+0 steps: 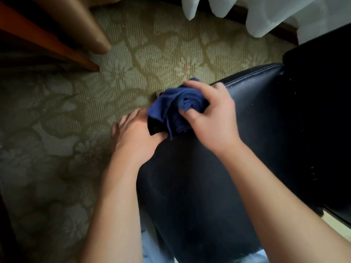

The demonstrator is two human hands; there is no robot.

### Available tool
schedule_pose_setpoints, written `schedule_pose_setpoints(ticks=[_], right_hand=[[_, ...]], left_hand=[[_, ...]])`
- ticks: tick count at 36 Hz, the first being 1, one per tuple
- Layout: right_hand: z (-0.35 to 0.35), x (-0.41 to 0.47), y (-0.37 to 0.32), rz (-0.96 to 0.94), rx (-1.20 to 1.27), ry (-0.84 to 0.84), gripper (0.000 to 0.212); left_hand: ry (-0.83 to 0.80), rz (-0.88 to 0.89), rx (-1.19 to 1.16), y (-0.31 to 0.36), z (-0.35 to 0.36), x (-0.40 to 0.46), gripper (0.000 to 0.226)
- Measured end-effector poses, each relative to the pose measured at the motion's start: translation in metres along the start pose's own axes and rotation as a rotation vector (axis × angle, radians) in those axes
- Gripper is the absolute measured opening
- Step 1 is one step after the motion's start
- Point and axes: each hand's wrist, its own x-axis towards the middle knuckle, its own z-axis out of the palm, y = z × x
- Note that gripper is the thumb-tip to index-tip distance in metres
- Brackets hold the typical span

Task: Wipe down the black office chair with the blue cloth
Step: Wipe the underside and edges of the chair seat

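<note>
The black office chair (256, 133) fills the right and lower middle of the head view, its leather seat facing up. A bunched blue cloth (176, 109) lies on the seat's left front corner. My right hand (210, 118) grips the cloth from above, fingers and thumb curled round the bundle. My left hand (134, 135) holds the seat's left edge just below the cloth, thumb on top and fingers reaching down over the side, their tips hidden.
Patterned green carpet (152, 54) covers the floor to the left and beyond the chair. A wooden furniture leg (57, 44) and a tan upholstered piece (85, 27) stand at the upper left. White curtain hems (266, 14) hang at the top right.
</note>
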Motion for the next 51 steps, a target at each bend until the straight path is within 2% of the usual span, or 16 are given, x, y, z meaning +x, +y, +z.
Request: schedule_pose_setpoints(ticks=[2, 7, 18, 24, 29, 33, 40, 44, 51], right_hand=[[0.006, 0.0, 0.0, -0.007, -0.026, -0.065, 0.049], [0.003, 0.003, 0.008, 0.032, -0.012, -0.05, 0.047], [-0.037, 0.025, 0.031, 0.101, -0.105, 0.199, 0.045], [-0.04, 0.025, 0.029, 0.107, -0.134, 0.245, 0.046], [-0.028, 0.009, 0.018, 0.038, -0.074, 0.188, 0.049], [-0.013, -0.003, 0.013, 0.004, -0.077, 0.08, 0.05], [-0.011, 0.002, 0.022, 0.003, -0.063, 0.032, 0.05], [-0.014, 0.011, 0.028, 0.026, -0.08, 0.089, 0.046], [-0.045, 0.031, 0.041, 0.051, -0.125, 0.265, 0.047]], left_hand=[[-0.001, -0.013, 0.022, 0.004, 0.001, 0.004, 0.066], [-0.009, -0.037, 0.051, 0.006, 0.001, 0.008, 0.069], [0.01, -0.088, 0.023, 0.009, 0.003, 0.003, 0.061], [-0.006, -0.114, 0.015, 0.008, 0.0, -0.002, 0.059], [-0.064, -0.113, -0.035, 0.006, -0.005, -0.002, 0.059], [-0.054, -0.032, -0.067, 0.019, 0.005, 0.0, 0.05], [-0.027, -0.1, -0.002, 0.02, 0.011, -0.002, 0.051], [-0.046, -0.125, -0.045, 0.017, 0.012, -0.005, 0.058], [-0.051, -0.141, -0.024, 0.024, 0.015, -0.004, 0.057]])
